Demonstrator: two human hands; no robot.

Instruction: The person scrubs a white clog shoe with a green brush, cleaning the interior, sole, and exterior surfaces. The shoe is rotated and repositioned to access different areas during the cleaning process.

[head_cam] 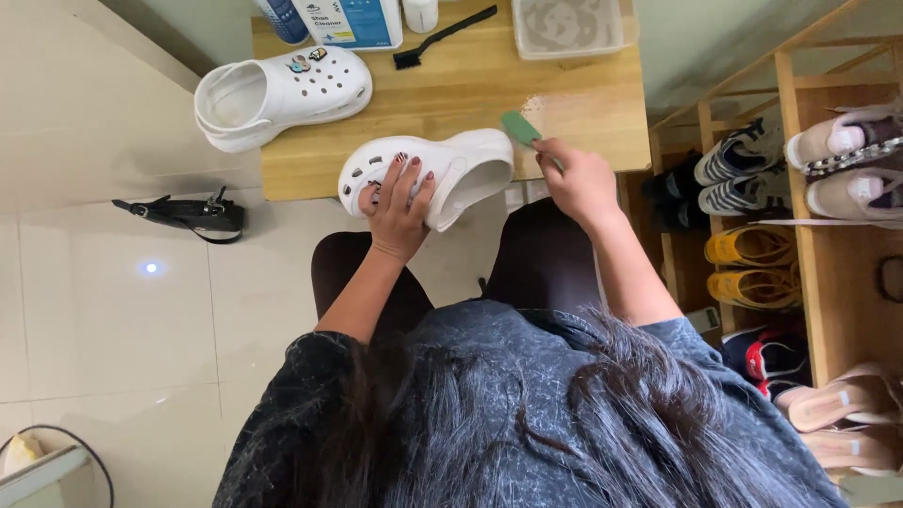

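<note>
- At the front edge of the wooden table [470,103], the person holds a white clog [451,169] half over the edge, above the knees.
- Her left hand [397,202] is closed around the toe part of this clog; the fingers lie on top, over the small holes, and grip it firmly.
- Her right hand [578,183] is closed around a green brush [520,128]; only the green end shows above the fingers, and it is just beside the heel of the clog. If it touches the clog, I cannot tell.
- Near the brush, the table surface looks pale and wet.
- A second white clog [282,94], with small coloured charms on top, lies on the left part of the table, well apart from the first one.
- Further back on the table are a black brush [442,38], a clear plastic box [569,26] and a white and blue bottle [348,21].
- On the pale floor at the left lies a black strap [183,214].
- At the right stands a wooden rack [809,245] with several pairs of shoes.
</note>
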